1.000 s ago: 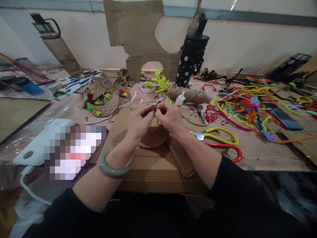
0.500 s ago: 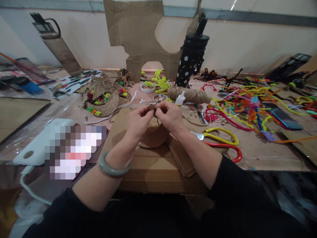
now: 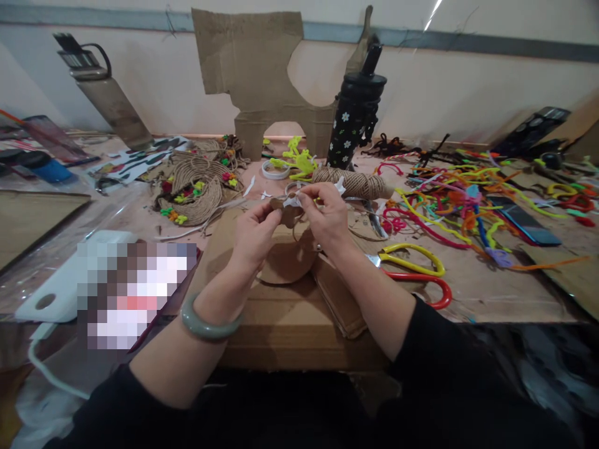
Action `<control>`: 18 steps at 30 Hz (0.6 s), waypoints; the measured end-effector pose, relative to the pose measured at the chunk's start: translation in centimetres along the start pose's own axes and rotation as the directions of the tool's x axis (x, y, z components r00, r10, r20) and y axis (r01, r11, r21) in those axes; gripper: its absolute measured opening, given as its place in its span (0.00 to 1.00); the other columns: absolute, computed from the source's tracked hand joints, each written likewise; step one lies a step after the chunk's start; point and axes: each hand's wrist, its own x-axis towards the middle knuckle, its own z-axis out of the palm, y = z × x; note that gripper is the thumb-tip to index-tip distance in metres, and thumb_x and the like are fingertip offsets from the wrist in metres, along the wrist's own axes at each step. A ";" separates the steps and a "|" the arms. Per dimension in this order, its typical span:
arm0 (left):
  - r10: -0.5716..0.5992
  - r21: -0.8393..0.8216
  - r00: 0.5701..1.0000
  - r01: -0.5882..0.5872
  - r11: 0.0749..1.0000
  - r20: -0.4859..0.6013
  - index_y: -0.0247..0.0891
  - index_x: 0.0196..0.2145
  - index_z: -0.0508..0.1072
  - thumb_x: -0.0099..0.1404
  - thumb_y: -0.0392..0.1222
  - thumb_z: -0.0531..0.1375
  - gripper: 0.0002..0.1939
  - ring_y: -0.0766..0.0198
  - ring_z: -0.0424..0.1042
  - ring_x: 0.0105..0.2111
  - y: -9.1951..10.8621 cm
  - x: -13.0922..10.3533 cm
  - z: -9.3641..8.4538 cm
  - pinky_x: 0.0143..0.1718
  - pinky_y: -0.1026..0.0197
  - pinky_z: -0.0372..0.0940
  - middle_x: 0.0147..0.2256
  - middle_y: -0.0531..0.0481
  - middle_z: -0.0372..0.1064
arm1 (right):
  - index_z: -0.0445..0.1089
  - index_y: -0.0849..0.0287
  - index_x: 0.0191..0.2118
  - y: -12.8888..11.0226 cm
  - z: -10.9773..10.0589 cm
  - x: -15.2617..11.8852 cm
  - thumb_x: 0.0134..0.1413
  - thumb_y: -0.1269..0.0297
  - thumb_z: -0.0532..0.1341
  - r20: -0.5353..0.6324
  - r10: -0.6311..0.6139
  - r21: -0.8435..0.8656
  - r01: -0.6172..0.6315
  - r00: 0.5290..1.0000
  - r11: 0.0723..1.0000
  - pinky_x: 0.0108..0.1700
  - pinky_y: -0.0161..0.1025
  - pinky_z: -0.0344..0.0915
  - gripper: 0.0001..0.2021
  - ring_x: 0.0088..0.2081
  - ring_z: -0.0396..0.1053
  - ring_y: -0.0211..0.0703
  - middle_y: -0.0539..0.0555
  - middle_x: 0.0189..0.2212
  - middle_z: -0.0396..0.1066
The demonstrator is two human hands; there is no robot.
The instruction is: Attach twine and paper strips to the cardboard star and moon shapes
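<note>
My left hand pinches a small brown cardboard piece by its left side. A white scrap, like paper or tape, lies along the piece's top, and my right hand has its fingers closed on the scrap's right end. Below my hands a round cardboard disc rests on a large cardboard box. Beside the disc on the right is a folded cardboard strip. A thin loop of cord hangs near my right fingers.
Scissors with yellow and red handles lie right of the box. Behind are a twine roll, a black flowered bottle and coiled twine. Colourful pipe cleaners cover the right side; a power bank lies left.
My hands have moved slightly apart, and the brown piece and white scrap now show between them. The whole view has shifted a little.
</note>
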 end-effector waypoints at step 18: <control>0.019 -0.015 1.000 -0.018 1.000 0.011 0.36 0.25 0.75 0.50 0.39 0.65 0.05 0.71 0.63 0.22 -0.5 0.2 -0.6 0.26 0.66 0.59 0.22 0.55 0.68 | 0.66 0.58 0.32 -0.1 1.3 -0.1 0.46 0.63 0.59 0.323 0.262 0.200 -0.337 0.909 0.920 0.32 0.34 0.59 0.06 0.28 0.60 0.33 0.46 0.25 0.64</control>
